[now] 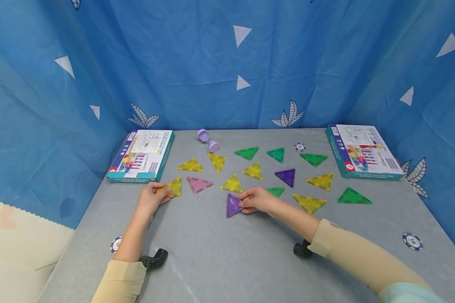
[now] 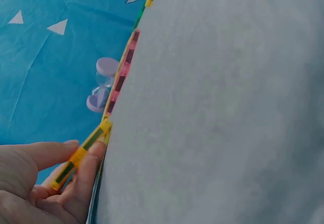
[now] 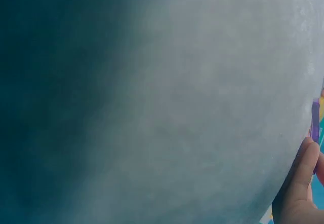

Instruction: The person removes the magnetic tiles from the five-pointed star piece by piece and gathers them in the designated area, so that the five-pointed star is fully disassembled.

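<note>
At the left of the table, my left hand (image 1: 153,197) pinches a yellow triangular magnetic tile (image 1: 175,186) between thumb and fingers. The left wrist view shows that yellow tile (image 2: 81,155) edge-on, tilted, with the thumb on one face and fingers on the other. Near the middle, my right hand (image 1: 258,199) grips a purple triangular tile (image 1: 233,205) by its right side. Only a sliver of the purple tile (image 3: 315,120) appears at the edge of the right wrist view. A pink tile (image 1: 199,184) and a yellow tile (image 1: 232,184) lie between the two hands, slightly farther back.
Several yellow and green tiles (image 1: 313,159) and a second purple tile (image 1: 285,177) are spread across the grey table (image 1: 212,261). A purple hourglass (image 1: 208,141) lies at the back. Boxes stand at the left (image 1: 142,155) and right (image 1: 365,151). Blue curtains (image 1: 197,63) hang behind.
</note>
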### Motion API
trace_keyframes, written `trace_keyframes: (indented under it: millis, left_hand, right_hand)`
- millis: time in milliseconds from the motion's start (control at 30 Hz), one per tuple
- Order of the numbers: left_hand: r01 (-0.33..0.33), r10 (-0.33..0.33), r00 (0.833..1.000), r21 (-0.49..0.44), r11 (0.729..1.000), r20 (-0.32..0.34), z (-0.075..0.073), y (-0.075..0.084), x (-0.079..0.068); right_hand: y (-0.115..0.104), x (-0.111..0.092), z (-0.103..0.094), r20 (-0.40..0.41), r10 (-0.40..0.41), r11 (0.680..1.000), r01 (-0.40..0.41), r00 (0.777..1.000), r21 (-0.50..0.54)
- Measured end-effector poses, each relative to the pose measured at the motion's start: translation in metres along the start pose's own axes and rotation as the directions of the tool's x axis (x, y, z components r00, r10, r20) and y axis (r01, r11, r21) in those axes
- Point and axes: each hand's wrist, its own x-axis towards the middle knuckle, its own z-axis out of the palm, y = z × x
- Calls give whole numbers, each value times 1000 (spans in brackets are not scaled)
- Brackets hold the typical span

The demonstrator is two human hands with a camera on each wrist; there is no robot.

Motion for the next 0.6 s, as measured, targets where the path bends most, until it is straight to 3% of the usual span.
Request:
trace_keyframes:
  millis: [67,167,233,333,467,600]
  left_hand:
    - [-18,18,1000,43,999,6,0,-1,0]
    - [-56,58,998,212,976,-3,1,-1,-2]
    - [-83,94,995,358,930,-15,1,1,-3]
    - [-100,134,991,524,846,-27,3,5,-5]
    - [-106,145,989,604,790,-17,3,7,-6]
    - [-123,162,987,655,746,1,5,7,-6]
  right_hand:
    - [-1,3,2,4,19,1000,-19,1000,-24]
    - [-6,6,5,2,37,996,-37,999,-87]
    - [-9,9,7,-5,26,985,-26,1000,-173]
    - [-16,13,13,-15,-24,944,18,1000,-329]
    - [-23,20,20,-23,-109,872,85,994,-482]
    - [-23,24,22,-37,-156,835,111,987,-540]
